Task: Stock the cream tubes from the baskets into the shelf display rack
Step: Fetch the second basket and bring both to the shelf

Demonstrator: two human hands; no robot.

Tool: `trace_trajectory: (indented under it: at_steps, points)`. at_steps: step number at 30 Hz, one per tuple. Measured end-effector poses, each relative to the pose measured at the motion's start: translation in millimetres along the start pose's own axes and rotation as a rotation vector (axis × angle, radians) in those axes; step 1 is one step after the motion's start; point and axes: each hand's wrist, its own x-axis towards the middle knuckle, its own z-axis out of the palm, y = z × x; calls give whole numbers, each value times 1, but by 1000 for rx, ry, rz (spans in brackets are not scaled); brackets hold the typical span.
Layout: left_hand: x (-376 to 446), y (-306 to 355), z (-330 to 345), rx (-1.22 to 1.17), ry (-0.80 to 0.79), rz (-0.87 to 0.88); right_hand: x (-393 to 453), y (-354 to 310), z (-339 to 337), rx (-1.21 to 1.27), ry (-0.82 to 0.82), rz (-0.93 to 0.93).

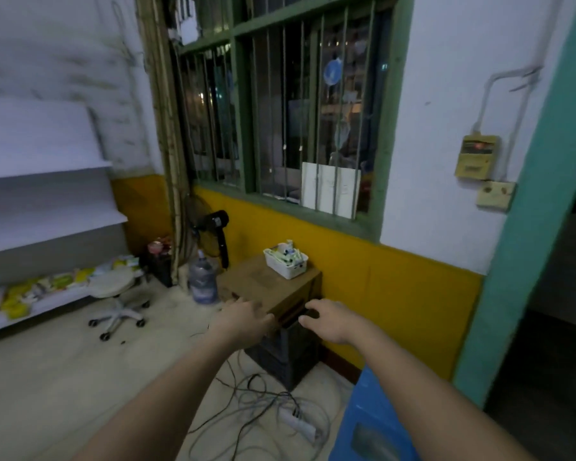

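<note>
A white basket (288,272) holding several cream tubes (285,256) stands on a brown cardboard box (263,284) below the barred window. The box rests on a dark crate (285,356). The white shelf display rack (44,194) stands at the left wall, with yellow and white packets (40,287) on its lowest shelf. Both my arms reach forward toward the box. My left hand (243,319) hangs in front of the box's near left corner, fingers relaxed, holding nothing. My right hand (326,319) hovers at the box's near right corner, fingers loosely curled and empty.
A white rolling stool (115,287) stands in front of the rack. A water bottle (202,277) and a black floor fan (213,234) stand left of the box. Cables and a power strip (296,422) lie on the floor. A blue plastic stool (369,424) is at lower right.
</note>
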Motion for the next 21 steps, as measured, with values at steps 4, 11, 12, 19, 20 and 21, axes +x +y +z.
trace_trajectory:
  at_steps: [4,11,12,19,20,21]
  points:
    - [78,-29,16,-8,-21,-54,91,-3,3,13,-44,17]
    - [239,-85,17,-67,-78,-11,246,-19,-11,-18,-79,83]
    - [258,-91,18,-58,-86,2,266,-22,-12,-8,-74,97]
    - [392,-116,26,48,-145,82,396,-37,-11,-9,-182,147]
    - [412,-118,25,54,-139,97,415,-36,-13,12,-185,145]
    - [431,-120,24,59,-131,116,434,-35,-15,30,-185,146]
